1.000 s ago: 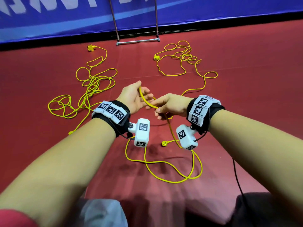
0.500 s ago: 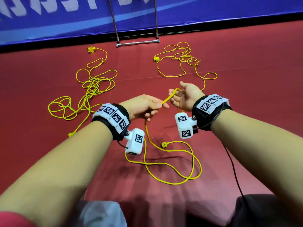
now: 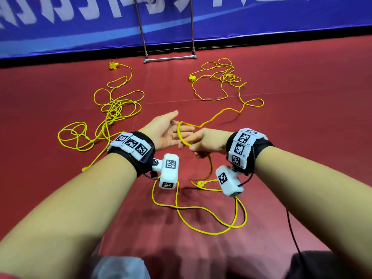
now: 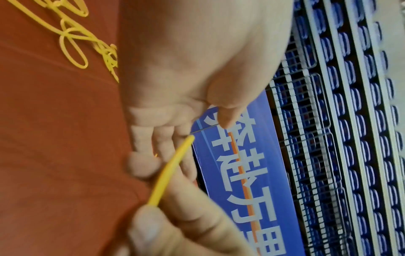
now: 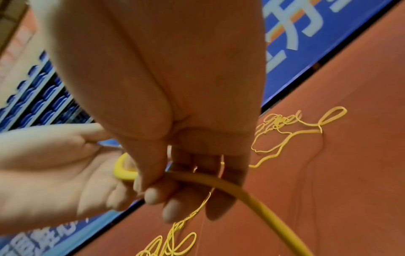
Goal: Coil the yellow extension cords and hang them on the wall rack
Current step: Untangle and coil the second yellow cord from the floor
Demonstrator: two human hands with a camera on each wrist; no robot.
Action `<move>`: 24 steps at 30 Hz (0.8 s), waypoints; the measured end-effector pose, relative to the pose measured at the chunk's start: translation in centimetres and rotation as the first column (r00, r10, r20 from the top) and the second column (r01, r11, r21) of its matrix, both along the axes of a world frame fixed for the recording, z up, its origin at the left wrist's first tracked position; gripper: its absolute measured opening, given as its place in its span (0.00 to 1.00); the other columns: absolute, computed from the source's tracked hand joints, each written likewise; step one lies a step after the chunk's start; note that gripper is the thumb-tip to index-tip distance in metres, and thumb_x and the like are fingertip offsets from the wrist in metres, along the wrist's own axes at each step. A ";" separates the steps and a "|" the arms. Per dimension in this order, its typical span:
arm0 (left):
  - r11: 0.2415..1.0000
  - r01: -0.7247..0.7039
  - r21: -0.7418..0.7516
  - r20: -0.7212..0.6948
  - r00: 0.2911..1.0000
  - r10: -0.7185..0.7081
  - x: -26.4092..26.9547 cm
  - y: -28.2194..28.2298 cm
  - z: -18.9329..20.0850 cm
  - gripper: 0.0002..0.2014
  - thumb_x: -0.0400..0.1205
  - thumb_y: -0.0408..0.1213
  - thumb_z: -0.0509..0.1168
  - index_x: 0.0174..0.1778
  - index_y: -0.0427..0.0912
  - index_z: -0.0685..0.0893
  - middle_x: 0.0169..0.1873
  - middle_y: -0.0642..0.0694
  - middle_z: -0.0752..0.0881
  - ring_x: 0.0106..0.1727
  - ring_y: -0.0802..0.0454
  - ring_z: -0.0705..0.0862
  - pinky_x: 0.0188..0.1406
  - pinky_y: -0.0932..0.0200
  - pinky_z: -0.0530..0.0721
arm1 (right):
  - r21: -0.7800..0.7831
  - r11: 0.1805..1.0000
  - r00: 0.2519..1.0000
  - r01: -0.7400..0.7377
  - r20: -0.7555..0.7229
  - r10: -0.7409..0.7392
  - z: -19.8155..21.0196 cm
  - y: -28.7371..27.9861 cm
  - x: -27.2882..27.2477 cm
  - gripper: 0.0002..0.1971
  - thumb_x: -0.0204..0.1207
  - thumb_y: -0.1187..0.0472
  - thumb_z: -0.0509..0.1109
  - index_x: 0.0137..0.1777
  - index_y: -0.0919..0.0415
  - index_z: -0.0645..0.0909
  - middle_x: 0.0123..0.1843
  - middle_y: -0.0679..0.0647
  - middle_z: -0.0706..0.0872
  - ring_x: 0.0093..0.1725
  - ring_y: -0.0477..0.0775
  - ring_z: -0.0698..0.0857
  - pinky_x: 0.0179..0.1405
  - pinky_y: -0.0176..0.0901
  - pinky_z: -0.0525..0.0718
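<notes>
Opened since half a second ago: left hand [image 3: 164, 130], palm up, fingers spread, holding nothing | right hand [image 3: 204, 141] pinches yellow cord [image 3: 182, 135], laying a loop into that palm | coil barely begun; second cord [image 3: 112, 109] on floor, rack [image 3: 169, 59] far off

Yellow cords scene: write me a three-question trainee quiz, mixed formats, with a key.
1. True or false: the left hand is open, palm up.
2. Which hand pinches the yellow cord? A) left B) right hand C) neither
3. Fill in: the other cord lies loose and tangled on the red ____, left of the metal rack base.

Key: 1 true; 2 B; 3 floor.
</notes>
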State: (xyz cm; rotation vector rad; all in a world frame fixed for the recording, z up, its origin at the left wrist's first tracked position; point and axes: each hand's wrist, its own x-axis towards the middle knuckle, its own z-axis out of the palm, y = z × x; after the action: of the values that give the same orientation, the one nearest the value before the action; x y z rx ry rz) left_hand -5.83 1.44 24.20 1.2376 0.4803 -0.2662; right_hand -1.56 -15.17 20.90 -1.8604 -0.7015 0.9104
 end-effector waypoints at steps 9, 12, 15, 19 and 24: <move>0.982 0.025 0.185 0.138 0.989 -0.051 -0.2 -1.4 0.9 0.10 0.89 0.32 0.55 0.49 0.41 0.82 0.27 0.49 0.80 0.20 0.54 0.73 0.26 0.62 0.73 | 0.055 0.905 0.874 0.422 -0.291 -0.390 0.5 -0.4 0.8 0.09 0.88 0.60 0.58 0.63 0.58 0.73 0.43 0.58 0.87 0.40 0.57 0.86 0.41 0.45 0.80; 0.914 0.255 0.315 0.142 0.940 -0.311 -0.7 -2.1 1.0 0.11 0.88 0.29 0.55 0.51 0.40 0.83 0.31 0.47 0.82 0.22 0.54 0.71 0.28 0.61 0.66 | 0.179 0.706 0.614 0.686 -0.662 -0.430 1.3 -1.4 2.6 0.17 0.89 0.46 0.51 0.56 0.61 0.70 0.46 0.63 0.88 0.44 0.61 0.88 0.43 0.52 0.85; 0.774 0.468 0.426 0.050 0.842 -0.537 -1.2 -3.2 0.6 0.10 0.87 0.28 0.58 0.54 0.37 0.84 0.32 0.45 0.85 0.23 0.53 0.74 0.28 0.60 0.70 | 0.190 0.607 0.518 0.772 -0.742 -0.426 2.1 -2.4 3.5 0.16 0.88 0.50 0.55 0.44 0.61 0.71 0.41 0.59 0.88 0.41 0.57 0.88 0.36 0.46 0.86; 0.644 0.544 0.538 -0.101 0.800 -0.592 -1.5 -3.8 0.0 0.12 0.83 0.26 0.63 0.58 0.40 0.87 0.44 0.42 0.91 0.36 0.51 0.85 0.32 0.62 0.73 | 0.168 0.594 0.549 0.787 -0.632 -0.548 1.8 -1.9 3.1 0.12 0.88 0.63 0.56 0.42 0.61 0.75 0.36 0.55 0.82 0.33 0.52 0.82 0.34 0.43 0.82; 0.817 0.300 0.493 -0.093 0.951 -0.293 -0.8 -2.8 -1.1 0.12 0.86 0.35 0.61 0.63 0.42 0.81 0.52 0.45 0.91 0.49 0.50 0.87 0.44 0.57 0.79 | 0.127 0.713 0.636 0.689 -0.576 -0.513 1.7 -1.4 2.7 0.14 0.88 0.65 0.54 0.45 0.65 0.79 0.39 0.55 0.83 0.32 0.49 0.85 0.29 0.40 0.84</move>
State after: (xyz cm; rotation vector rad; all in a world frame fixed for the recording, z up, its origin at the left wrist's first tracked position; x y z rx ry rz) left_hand -6.63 -1.36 23.10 1.8326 0.3740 -0.4326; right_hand 1.11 -16.57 22.56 -1.3039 0.1294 0.7046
